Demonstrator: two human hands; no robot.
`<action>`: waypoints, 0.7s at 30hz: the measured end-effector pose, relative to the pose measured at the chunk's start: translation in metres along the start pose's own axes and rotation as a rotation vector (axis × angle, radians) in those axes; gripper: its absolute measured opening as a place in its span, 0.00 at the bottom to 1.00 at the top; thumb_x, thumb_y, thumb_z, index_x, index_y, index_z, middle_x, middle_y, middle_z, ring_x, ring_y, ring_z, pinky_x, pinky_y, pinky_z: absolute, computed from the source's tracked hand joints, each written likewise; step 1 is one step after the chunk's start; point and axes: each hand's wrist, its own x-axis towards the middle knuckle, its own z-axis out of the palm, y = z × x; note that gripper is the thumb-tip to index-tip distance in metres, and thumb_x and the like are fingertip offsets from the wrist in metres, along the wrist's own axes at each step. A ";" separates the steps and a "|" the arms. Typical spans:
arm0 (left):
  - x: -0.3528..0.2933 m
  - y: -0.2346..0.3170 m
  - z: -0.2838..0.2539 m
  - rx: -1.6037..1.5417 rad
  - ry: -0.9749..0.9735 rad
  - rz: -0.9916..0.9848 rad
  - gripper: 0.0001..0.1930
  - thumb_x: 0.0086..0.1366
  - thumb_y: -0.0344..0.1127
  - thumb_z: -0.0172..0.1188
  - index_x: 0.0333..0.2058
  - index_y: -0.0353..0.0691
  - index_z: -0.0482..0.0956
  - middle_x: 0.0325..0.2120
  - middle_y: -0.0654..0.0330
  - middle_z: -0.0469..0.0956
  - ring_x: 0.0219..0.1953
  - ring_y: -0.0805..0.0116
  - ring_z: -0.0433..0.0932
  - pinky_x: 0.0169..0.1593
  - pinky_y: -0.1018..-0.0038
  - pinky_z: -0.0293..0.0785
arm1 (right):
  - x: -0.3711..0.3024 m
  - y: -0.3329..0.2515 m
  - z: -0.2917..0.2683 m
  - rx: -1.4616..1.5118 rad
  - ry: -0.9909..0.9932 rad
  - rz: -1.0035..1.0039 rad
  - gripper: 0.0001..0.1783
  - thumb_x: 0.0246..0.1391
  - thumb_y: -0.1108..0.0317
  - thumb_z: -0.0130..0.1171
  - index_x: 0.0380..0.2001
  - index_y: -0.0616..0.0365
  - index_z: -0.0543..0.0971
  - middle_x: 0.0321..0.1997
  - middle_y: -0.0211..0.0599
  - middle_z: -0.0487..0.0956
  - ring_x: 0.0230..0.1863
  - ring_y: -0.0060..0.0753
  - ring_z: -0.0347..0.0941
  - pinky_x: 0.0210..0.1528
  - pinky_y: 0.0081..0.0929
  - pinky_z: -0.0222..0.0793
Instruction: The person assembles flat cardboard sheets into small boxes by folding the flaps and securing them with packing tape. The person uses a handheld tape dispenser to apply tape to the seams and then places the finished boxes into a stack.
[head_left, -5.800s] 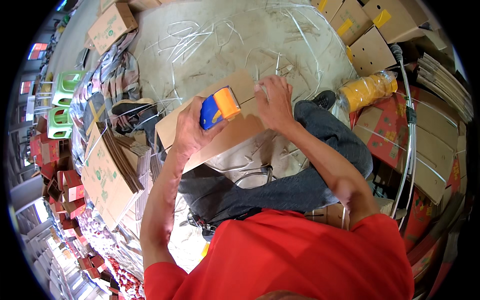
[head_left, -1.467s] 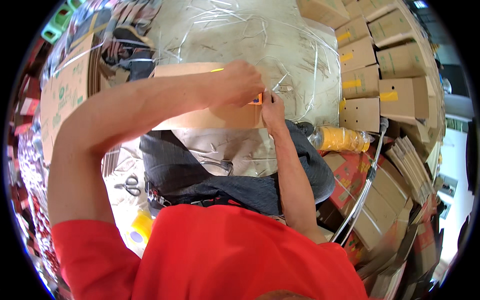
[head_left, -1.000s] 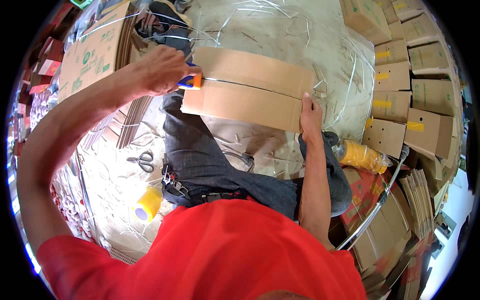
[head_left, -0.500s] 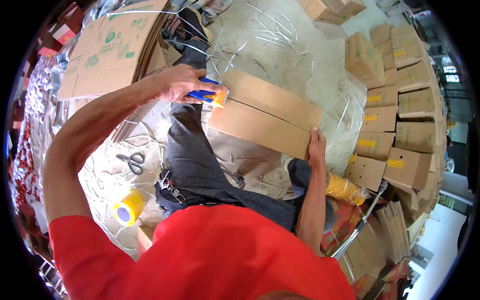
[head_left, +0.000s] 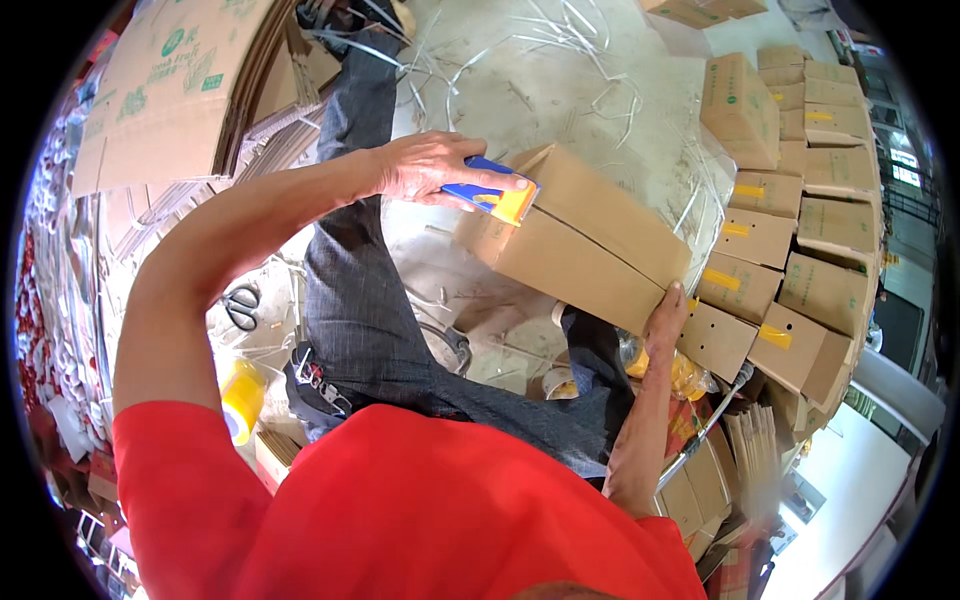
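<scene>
My left hand (head_left: 428,168) grips a blue and orange tape dispenser (head_left: 514,204). The dispenser's orange head sits against the left end of a brown cardboard box (head_left: 580,262), where the seam between the two closed flaps meets the edge. My right hand (head_left: 665,316) steadies the opposite end, thumb on the top edge and fingers curled out of sight around the side. Held tilted above the floor in front of my legs, the box shows its top and part of its left end face. Whether tape has stuck to it, I cannot tell.
Flattened cartons (head_left: 160,110) are stacked at the upper left. Black scissors (head_left: 240,306) and a yellow tape roll (head_left: 242,398) lie to my left. Rows of taped boxes (head_left: 750,238) line the right side, near a metal pole (head_left: 700,440). White strapping scraps (head_left: 575,40) litter the floor.
The box has shifted right and tilted, so its left end face now shows. Both hands moved right with it, and the dispenser now overlaps its left edge. The view has shifted slightly too.
</scene>
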 end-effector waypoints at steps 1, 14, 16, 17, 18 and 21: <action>-0.003 -0.007 0.011 -0.027 0.040 0.012 0.45 0.60 0.41 0.75 0.73 0.75 0.65 0.34 0.53 0.72 0.32 0.51 0.76 0.37 0.56 0.74 | -0.001 -0.006 -0.003 0.006 -0.010 0.037 0.27 0.79 0.55 0.41 0.54 0.70 0.78 0.49 0.42 0.82 0.48 0.33 0.76 0.56 0.32 0.71; -0.048 -0.077 0.106 -0.045 -0.029 -0.094 0.42 0.64 0.36 0.71 0.73 0.78 0.65 0.29 0.57 0.67 0.30 0.55 0.71 0.35 0.59 0.69 | -0.009 -0.025 -0.002 0.202 0.063 0.326 0.27 0.79 0.53 0.44 0.62 0.67 0.74 0.55 0.42 0.81 0.55 0.35 0.77 0.58 0.33 0.73; -0.046 -0.080 0.101 -0.023 -0.032 -0.072 0.43 0.64 0.36 0.71 0.74 0.79 0.63 0.28 0.57 0.66 0.29 0.55 0.71 0.35 0.59 0.69 | -0.008 -0.028 0.000 0.203 0.088 0.343 0.28 0.78 0.52 0.45 0.62 0.68 0.74 0.56 0.42 0.80 0.55 0.36 0.77 0.58 0.33 0.73; -0.046 -0.080 0.099 -0.012 -0.033 -0.063 0.44 0.64 0.35 0.71 0.74 0.80 0.62 0.28 0.58 0.66 0.29 0.56 0.70 0.35 0.59 0.69 | -0.008 -0.026 0.000 0.189 0.088 0.343 0.28 0.78 0.52 0.45 0.62 0.68 0.74 0.56 0.42 0.80 0.55 0.36 0.77 0.58 0.33 0.73; -0.044 -0.076 0.094 0.014 -0.028 -0.048 0.42 0.66 0.36 0.69 0.74 0.80 0.62 0.28 0.57 0.68 0.28 0.55 0.72 0.34 0.59 0.69 | -0.007 -0.023 -0.001 0.173 0.090 0.343 0.28 0.78 0.51 0.45 0.62 0.68 0.74 0.56 0.43 0.80 0.54 0.36 0.77 0.57 0.33 0.73; -0.033 -0.060 0.073 0.122 -0.168 -0.160 0.38 0.66 0.36 0.67 0.71 0.79 0.67 0.29 0.56 0.71 0.28 0.54 0.76 0.33 0.61 0.72 | -0.003 -0.017 -0.008 0.134 0.037 0.295 0.29 0.78 0.51 0.44 0.62 0.68 0.74 0.56 0.43 0.80 0.54 0.35 0.77 0.57 0.34 0.73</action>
